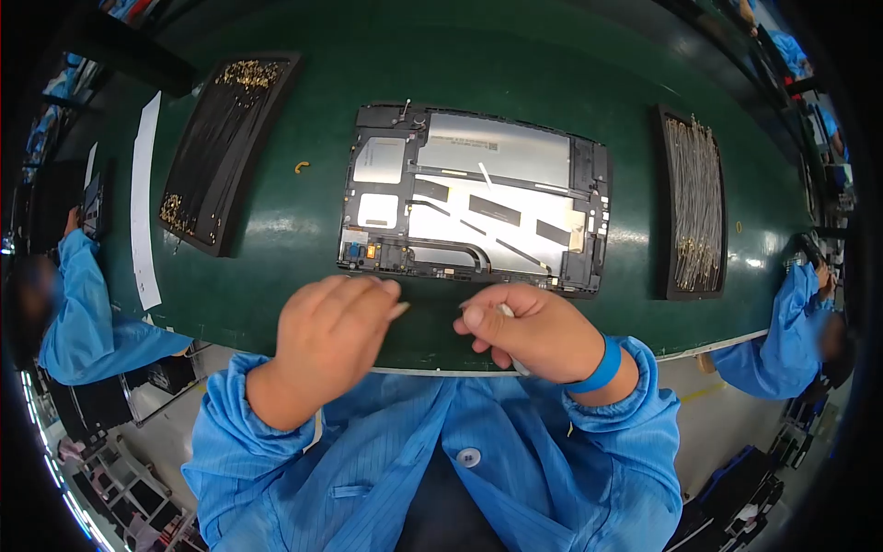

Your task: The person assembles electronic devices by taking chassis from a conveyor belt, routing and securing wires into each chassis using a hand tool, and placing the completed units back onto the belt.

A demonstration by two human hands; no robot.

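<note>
My left hand (333, 339) is closed just above the bench's near side, fingers curled together. A small pale tip (398, 311) shows at its fingertips; I cannot tell what it is. To the right, my right hand (538, 336) is closed, thumb against index finger, with a slim white object (513, 342) partly hidden in the palm. Just beyond both hands lies an opened tablet-like device (497, 230), showing silver plates, black cables and a dark frame. A short white strip (485, 175) rests on its silver plate. Neither hand appears to touch the device.
A black tray (230, 152) of black cables with gold ends lies left. Another black tray (664, 212) with grey cables (696, 202) lies right. A small yellow piece (302, 167) and a white paper strip (144, 202) lie on the green bench (441, 55). People in blue sit at both sides.
</note>
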